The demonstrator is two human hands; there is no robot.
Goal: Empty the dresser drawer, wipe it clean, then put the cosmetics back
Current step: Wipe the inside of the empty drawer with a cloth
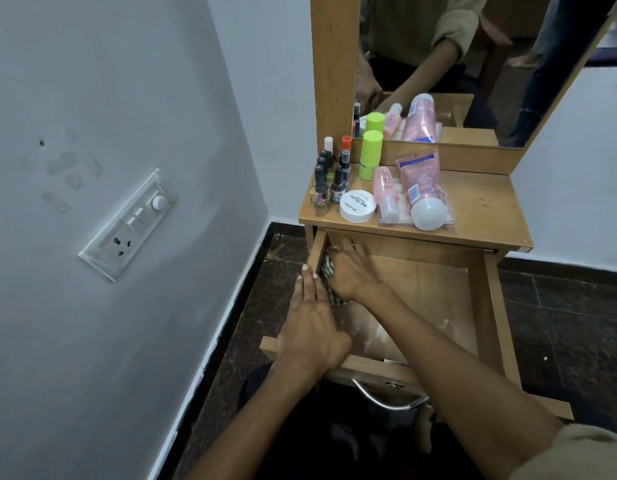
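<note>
The drawer [435,292] stands pulled out toward the person, emptied; its bare wooden floor shows pale smears and dusty streaks near the front; a checked cloth [329,268] is bunched in the far left corner, against the left side wall; the right hand [352,268] reaches across the body and presses down on that cloth, fingers curled over it and gripping it; the left hand [312,327] lies on the left wall of the drawer with fingers straight and flat, holding nothing, apparently steadying the drawer

The cosmetics sit out on the dresser top [480,202] just beyond the drawer: a cluster of nail polish bottles [326,181] at the far left, a white round tub [357,206] beside them, a lime green stick [370,154] behind, and a pink bottle [385,194] and a pink tube [421,188] lying on a clear case [449,221] to the right; a mirror [473,64] rises behind, and a switch panel [127,226] is on the wall to the left

The step in hand looks like wiping, with the corner being worked; to do it well, push the cloth firmly into the angle where floor meets walls, then draw long overlapping strokes from far to near and left to right so the streaks by the front edge are lifted rather than spread; keep the left hand bracing so the drawer does not slide or tip; refold the cloth to a cleaner face as it soils; the return of the cosmetics is not yet begun
</note>
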